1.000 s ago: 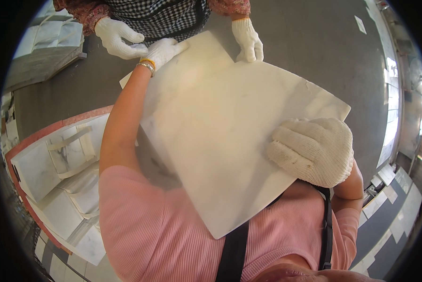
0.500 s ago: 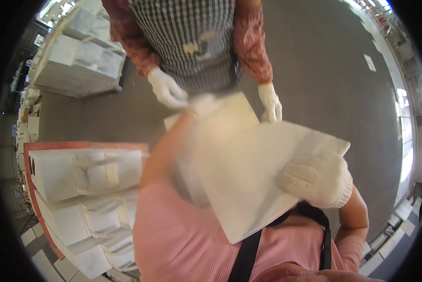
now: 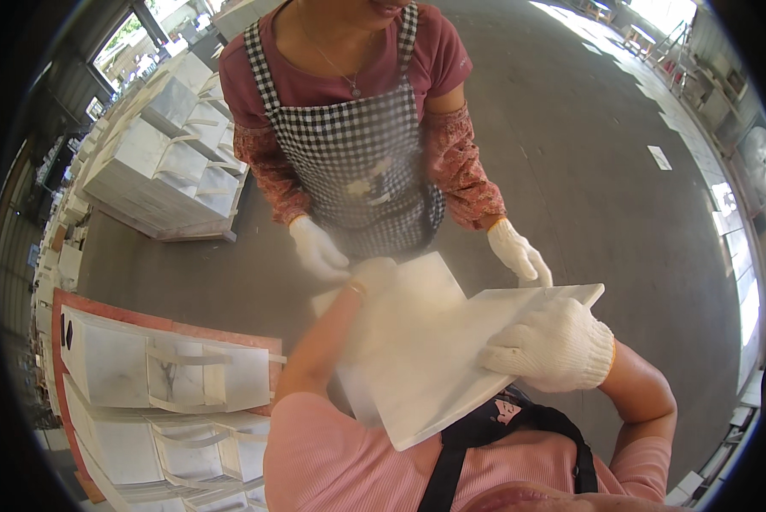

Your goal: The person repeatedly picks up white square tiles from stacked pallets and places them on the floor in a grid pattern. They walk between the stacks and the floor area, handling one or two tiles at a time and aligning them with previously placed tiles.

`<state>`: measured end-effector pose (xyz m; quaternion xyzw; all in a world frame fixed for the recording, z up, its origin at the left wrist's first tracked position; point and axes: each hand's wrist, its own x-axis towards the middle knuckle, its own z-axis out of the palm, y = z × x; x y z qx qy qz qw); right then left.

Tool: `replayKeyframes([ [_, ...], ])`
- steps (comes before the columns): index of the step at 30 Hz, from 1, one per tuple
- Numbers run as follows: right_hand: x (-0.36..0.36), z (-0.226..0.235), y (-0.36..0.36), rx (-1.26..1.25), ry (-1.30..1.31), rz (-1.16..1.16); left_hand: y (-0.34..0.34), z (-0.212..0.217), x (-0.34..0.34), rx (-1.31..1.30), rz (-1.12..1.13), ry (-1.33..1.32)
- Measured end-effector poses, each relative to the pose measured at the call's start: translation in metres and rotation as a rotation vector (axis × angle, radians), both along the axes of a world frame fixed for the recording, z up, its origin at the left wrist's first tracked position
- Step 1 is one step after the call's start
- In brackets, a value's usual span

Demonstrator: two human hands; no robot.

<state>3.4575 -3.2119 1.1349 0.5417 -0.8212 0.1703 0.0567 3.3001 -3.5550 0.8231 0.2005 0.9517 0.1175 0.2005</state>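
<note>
A white marble-like tile (image 3: pixel 438 371) is tilted in front of my body. My right hand (image 3: pixel 549 346), in a white knit glove, is at the tile's right side with bent fingers pressed on its surface. Beyond it lies another pale tile (image 3: pixel 430 282), partly covered by the near one. My left hand (image 3: pixel 374 277), also gloved, reaches over that far tile; motion blur hides its fingers. A co-worker facing me has one gloved hand (image 3: pixel 317 252) beside my left hand. The co-worker's other gloved hand (image 3: pixel 521 254) is by the near tile's far edge.
On my left, strapped bundles of white tiles (image 3: pixel 200 371) stand against a red frame (image 3: pixel 170 322). More strapped tile stacks (image 3: pixel 165 171) stand on a pallet at the far left. Pale slabs line the right side of the dark floor (image 3: pixel 562 145).
The view has tilted up, showing more of the co-worker. My right hand stays on the near tile, which now looks more steeply tilted. My left hand remains blurred over the far tile.
</note>
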Motion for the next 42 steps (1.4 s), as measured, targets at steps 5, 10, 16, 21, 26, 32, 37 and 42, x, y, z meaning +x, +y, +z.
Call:
replayKeyframes([
  [5,-0.008,0.010,-0.008,0.045,-0.087,0.018,-0.013,-0.018,0.007,0.049,-0.233,0.300],
  [10,-0.008,0.021,-0.012,0.169,-0.153,-0.033,-0.004,0.008,0.012,0.110,0.096,0.043],
  [16,-0.012,0.024,-0.020,0.299,-0.107,-0.048,0.000,0.027,0.019,0.113,0.253,-0.064],
  [21,-0.025,0.030,-0.004,0.381,-0.045,0.089,0.004,0.036,0.031,0.122,0.290,-0.041],
  [26,-0.037,0.051,0.045,0.276,0.031,0.035,0.017,0.064,0.051,0.069,0.333,-0.058],
  [32,-0.056,0.052,0.163,0.357,-0.086,-0.235,0.037,0.095,0.096,0.173,0.674,-0.144],
  [37,-0.083,0.019,0.301,0.417,-0.422,-0.538,0.095,0.094,0.136,0.169,0.842,-0.151],
  [42,-0.105,-0.044,0.441,0.389,-0.628,-0.746,0.178,0.079,0.162,0.144,0.909,-0.072],
])
